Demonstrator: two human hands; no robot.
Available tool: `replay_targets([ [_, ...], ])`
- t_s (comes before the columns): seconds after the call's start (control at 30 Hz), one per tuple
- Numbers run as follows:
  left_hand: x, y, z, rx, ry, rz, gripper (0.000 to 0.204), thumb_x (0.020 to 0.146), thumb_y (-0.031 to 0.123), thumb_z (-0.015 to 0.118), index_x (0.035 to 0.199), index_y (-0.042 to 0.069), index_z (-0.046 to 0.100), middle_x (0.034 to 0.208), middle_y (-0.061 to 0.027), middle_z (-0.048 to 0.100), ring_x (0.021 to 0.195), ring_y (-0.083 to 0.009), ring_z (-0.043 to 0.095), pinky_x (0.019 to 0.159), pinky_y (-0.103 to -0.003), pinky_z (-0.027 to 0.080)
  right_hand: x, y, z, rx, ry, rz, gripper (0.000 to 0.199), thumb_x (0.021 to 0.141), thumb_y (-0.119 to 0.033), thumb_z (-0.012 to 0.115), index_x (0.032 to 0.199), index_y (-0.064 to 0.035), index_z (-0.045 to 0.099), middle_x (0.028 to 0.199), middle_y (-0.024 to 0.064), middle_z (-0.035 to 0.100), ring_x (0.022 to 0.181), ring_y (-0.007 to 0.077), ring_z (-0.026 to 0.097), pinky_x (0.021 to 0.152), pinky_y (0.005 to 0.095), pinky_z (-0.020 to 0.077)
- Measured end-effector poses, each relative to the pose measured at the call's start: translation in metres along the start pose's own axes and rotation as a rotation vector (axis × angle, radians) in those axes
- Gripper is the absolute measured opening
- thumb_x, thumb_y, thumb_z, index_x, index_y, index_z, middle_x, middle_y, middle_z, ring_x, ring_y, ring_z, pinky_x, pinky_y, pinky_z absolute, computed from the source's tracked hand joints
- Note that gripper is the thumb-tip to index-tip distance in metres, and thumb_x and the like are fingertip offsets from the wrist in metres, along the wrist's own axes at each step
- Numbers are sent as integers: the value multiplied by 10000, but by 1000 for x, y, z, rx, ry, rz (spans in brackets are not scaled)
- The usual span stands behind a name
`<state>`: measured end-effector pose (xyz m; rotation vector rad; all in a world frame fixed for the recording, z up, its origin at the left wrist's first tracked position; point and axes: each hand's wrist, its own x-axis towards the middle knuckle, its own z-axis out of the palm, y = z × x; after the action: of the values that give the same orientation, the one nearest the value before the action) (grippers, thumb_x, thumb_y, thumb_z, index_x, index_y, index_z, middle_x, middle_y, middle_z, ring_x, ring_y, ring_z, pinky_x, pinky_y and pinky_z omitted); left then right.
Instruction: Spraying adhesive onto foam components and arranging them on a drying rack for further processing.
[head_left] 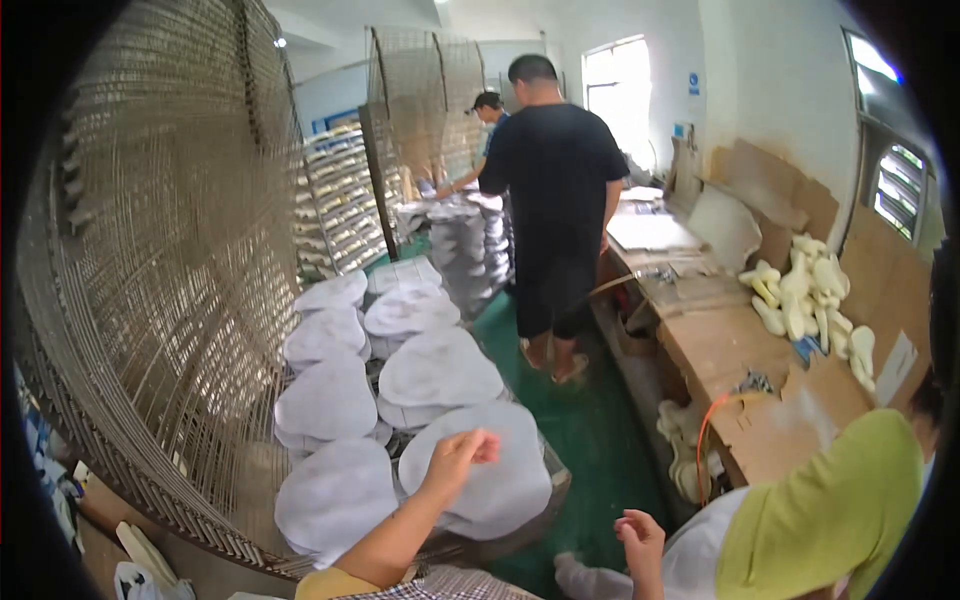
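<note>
My left hand (463, 458) hangs over the nearest right-hand stack of white, rounded, flat pieces (520, 490). Its fingers are bent and smeared by motion, and I cannot make out whether they touch the top piece. Lower and to the right, my right hand (640, 540) is raised above the green floor with its fingers loosely bent, apart from the thumb, and nothing in them. Another nearby stack of white pieces (335, 500) lies left of my left forearm. Further stacks continue in two rows away from me.
Tall wire racks (160, 250) line the left side. A person in black (560, 190) stands ahead in the green aisle (600, 450), and another bends over stacks beyond. At right, a cardboard-covered bench (740, 350) holds pale foam pieces (805, 290). A person in a yellow-green top (820, 510) is close by.
</note>
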<state>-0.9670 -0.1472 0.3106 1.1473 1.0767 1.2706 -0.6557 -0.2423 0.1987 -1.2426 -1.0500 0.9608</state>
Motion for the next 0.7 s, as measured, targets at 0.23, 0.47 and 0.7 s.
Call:
replay_targets([
  [0.23,18,-25,57,3,-44,-80,308,924,252,504,1026,-15,618,924,-78,643,777,-141,610,721,-268,486,26,-250,52,464,-1345,-638,302,873,-195,565,1087,19,578,1039,181,594,1030,328,545,877,413,423],
  [0.47,-3,-17,39,2,-57,-24,256,917,169,515,1075,-18,591,974,-91,626,853,-154,611,783,-285,492,32,-263,129,639,-1813,-735,324,870,-196,572,1111,20,563,1085,188,573,1070,320,524,895,408,412],
  [0.7,-95,21,-59,24,230,186,264,917,152,527,1119,-13,568,989,-68,626,863,-122,594,812,-255,474,-32,-283,236,678,-2445,-714,328,870,-194,571,1118,20,558,1094,187,567,1072,322,521,897,409,411],
])
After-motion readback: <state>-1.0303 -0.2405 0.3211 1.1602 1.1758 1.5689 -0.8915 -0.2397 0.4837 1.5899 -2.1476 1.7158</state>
